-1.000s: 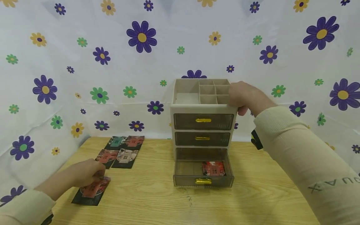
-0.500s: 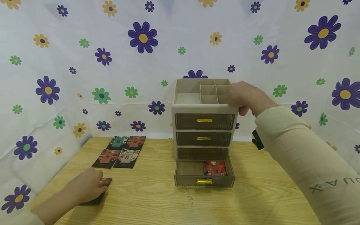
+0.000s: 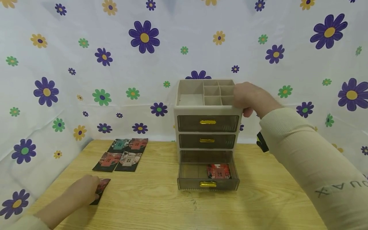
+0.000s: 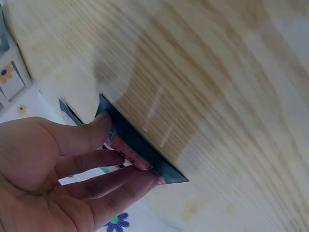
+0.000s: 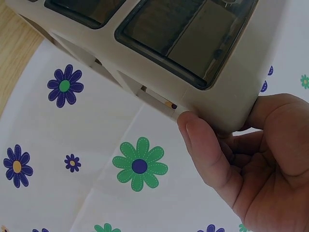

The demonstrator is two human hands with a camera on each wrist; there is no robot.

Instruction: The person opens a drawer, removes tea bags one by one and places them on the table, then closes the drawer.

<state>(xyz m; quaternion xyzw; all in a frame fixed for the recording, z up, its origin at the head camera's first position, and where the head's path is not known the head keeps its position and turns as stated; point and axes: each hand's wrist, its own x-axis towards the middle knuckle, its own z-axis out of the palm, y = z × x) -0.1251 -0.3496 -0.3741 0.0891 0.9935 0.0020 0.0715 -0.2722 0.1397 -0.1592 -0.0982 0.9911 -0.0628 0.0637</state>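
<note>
My left hand [image 3: 81, 191] pinches a small flat dark packet [image 3: 103, 187] with a red label at the table's left. In the left wrist view, the thumb sits at one corner of the packet and several fingertips [image 4: 145, 179] lie against its face; it is tilted. My right hand [image 3: 251, 97] grips the top right corner of a cream drawer organizer [image 3: 208, 110]; in the right wrist view the thumb [image 5: 203, 145] presses its side, and the other fingers are partly hidden. The bottom drawer [image 3: 191, 184] is pulled out, with a red packet [image 3: 219, 171] lying inside on the right.
Several similar packets [image 3: 128, 160] lie in two rows at the back left of the wooden table [image 3: 149, 198]. The organizer's open top tray [image 3: 191, 99] has divided compartments. Its upper two drawers [image 3: 207, 124] are closed. A flowered cloth [image 3: 161, 64] hangs behind.
My left hand has shifted over the near packet, covering more of it, and the packet has tilted and moved slightly. My right hand stays on the organizer's corner.
</note>
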